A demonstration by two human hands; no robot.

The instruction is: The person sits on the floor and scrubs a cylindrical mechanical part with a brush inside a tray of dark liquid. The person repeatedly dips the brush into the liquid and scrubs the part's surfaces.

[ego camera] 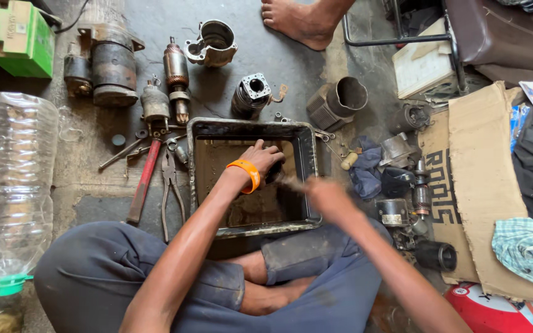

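Setting: I sit cross-legged on the concrete floor (pixel 266 55), a black metal tray (pixel 306 179) pulled in against my knees so both arms reach over it without stretching.

Left hand: my left hand (pixel 260 161), an orange wristband (pixel 246 174) on the wrist, is down inside the tray at its far right side. The fingers (pixel 271 159) are curled together around a small dark part (pixel 274 176), keeping it low over the tray's wet, dirty bottom, probably so the drips stay inside.

Right hand: my right hand (pixel 327 197) is over the tray's right rim, blurred. It seems closed on a thin brush-like tool (pixel 290 182) aimed at the dark part, but I cannot tell the grip for sure.

Tools, left: pliers (pixel 171 185) and a red-handled tool (pixel 143 182) lie on the floor just beside the tray, within easy reach.

Parts, far: motor housings and an armature (pixel 176 74) are spread out beyond the tray.

Far left: a big clear plastic bottle (pixel 16 185) lies on its side.

Right: cardboard (pixel 482 185) holds more small parts.
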